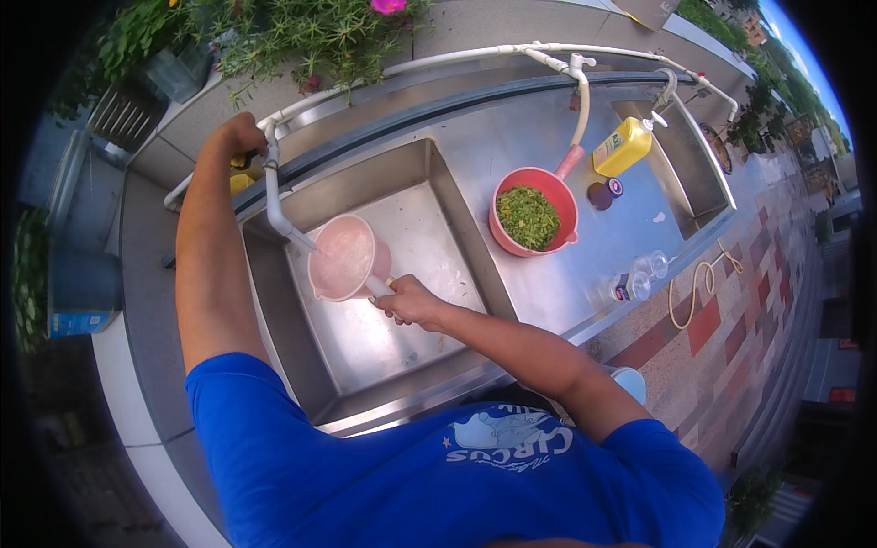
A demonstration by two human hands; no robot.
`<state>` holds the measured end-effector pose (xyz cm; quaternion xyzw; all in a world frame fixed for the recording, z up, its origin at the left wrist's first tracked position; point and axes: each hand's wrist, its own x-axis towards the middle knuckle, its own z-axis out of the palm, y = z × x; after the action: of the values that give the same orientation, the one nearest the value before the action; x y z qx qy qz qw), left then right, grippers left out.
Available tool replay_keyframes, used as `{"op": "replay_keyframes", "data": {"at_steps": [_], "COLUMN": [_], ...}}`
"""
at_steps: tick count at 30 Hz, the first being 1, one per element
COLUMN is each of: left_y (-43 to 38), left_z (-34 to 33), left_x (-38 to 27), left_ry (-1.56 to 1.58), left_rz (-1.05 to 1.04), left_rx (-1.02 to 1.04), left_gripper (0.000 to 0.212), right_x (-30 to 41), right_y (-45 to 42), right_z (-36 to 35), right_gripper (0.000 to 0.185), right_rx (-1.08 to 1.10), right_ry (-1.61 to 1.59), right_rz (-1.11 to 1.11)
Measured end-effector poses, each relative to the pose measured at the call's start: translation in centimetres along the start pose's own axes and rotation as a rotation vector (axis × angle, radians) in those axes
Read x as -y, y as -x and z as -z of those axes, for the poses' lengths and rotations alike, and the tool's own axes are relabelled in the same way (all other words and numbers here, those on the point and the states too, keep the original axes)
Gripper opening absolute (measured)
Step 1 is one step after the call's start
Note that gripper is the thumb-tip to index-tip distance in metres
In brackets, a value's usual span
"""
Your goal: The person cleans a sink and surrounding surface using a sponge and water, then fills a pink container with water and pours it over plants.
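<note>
My right hand [409, 301] grips the handle of a pink plastic dipper [349, 257] over the steel sink basin [404, 205]. Cloudy, bubbly water fills much of the dipper, and the grey faucet pipe [281, 212] ends at its rim. My left hand [243, 135] is at the white water pipe beside the top of that faucet; its fingers are mostly hidden, so its grip cannot be told. On the steel counter to the right stands a darker pink dipper [503, 240] holding chopped green leaves [528, 218].
Right of the leaves are a yellow pump bottle [623, 147], a small dark jar [599, 196] and clear plastic containers [630, 286]. A second basin [692, 164] lies at the far right. Potted plants [315, 41] overhang the pipe [452, 58] behind the sink.
</note>
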<state>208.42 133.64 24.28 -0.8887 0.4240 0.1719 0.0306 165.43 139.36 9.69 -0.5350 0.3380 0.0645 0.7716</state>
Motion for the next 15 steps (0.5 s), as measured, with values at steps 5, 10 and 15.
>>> {"op": "replay_keyframes", "data": {"at_steps": [5, 10, 15], "left_y": [0.1, 2.2, -2.0], "left_z": [0.0, 0.1, 0.2], "left_x": [2.0, 1.3, 1.0], "left_ry": [-0.065, -0.015, -0.038], "left_rz": [-0.038, -0.308, -0.009], "left_rx": [-0.021, -0.049, 0.018], "left_gripper": [0.042, 0.041, 0.034], "right_x": [-0.4, -0.7, -0.4], "right_y": [-1.2, -1.7, -1.0], "right_z": [-0.9, -0.4, 0.2], "right_gripper": [0.019, 0.019, 0.020], "right_rx": [0.023, 0.014, 0.025], "right_ry": [-0.010, 0.004, -0.030], "right_rz": [-0.013, -0.045, -0.024]}}
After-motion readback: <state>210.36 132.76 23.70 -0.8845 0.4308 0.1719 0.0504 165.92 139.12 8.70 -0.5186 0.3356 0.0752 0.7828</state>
